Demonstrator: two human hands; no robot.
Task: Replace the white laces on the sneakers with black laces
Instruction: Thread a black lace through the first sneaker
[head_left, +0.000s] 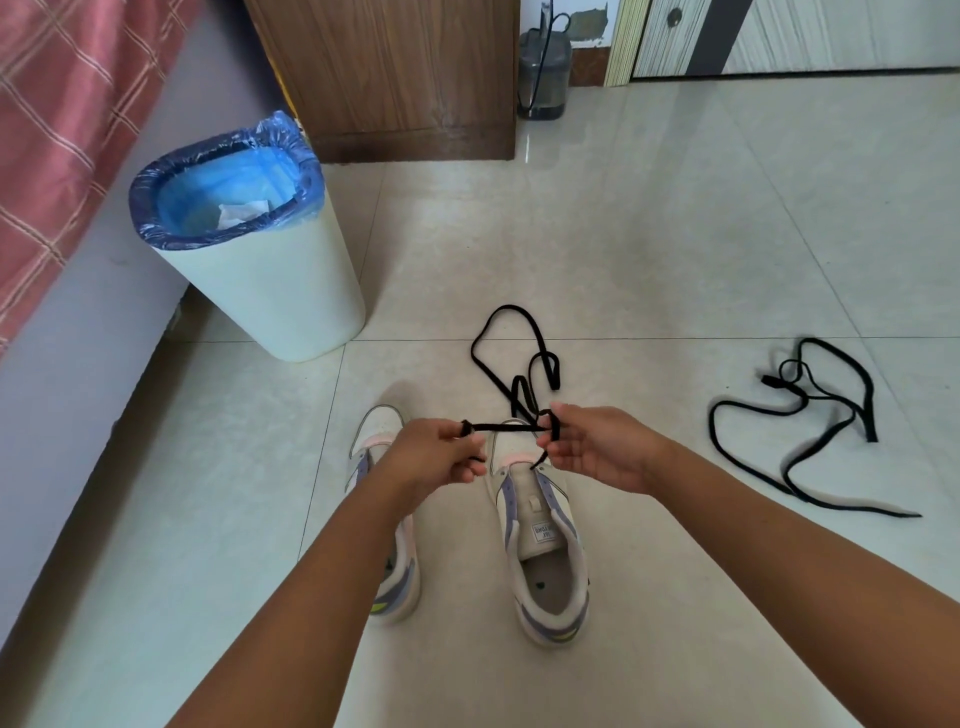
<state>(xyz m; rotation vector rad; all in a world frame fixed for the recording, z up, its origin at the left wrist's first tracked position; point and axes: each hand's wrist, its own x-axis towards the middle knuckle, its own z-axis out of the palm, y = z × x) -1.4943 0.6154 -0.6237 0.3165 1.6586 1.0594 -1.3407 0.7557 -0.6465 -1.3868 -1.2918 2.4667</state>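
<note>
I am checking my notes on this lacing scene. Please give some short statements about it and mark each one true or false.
1. Both hands hold one black lace stretched between them. True.
2. The right sneaker is fully laced in white. False: its eyelets show no white lace.
3. A second black lace lies loose on the floor tiles. True.
4. The bin has a red liner. False: the liner is blue.
5. The left hand rests flat on the floor. False: it pinches the lace.
</note>
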